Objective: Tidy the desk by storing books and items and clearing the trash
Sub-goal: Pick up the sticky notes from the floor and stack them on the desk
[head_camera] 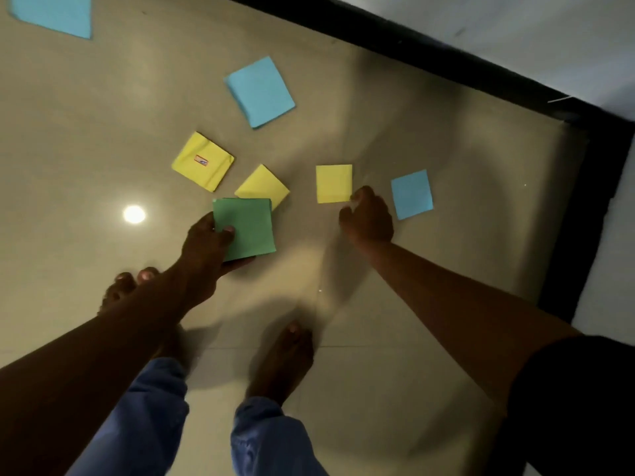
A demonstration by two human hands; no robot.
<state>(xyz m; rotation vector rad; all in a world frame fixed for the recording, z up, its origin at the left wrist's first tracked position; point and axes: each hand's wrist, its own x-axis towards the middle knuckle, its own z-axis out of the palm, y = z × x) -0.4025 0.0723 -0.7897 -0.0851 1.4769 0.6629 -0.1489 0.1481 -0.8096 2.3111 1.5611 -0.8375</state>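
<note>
Sticky-note pads: green pad (245, 228) gripped in left hand (206, 245); right hand (367, 217), fingers curled, touching yellow note (333, 183). Gathering step; next, probably pinch and lift.

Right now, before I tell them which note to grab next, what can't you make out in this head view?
- Right hand: fingertips curl away beside the yellow note; whether they pinch it is unclear.
- Green stack: the left hand covers its near corner; sheet count unreadable.
- Label on the yellow pad: too small to read.
- Far blue sheet: cut off by the top edge.
- Desk and trash bin: out of frame.
</note>
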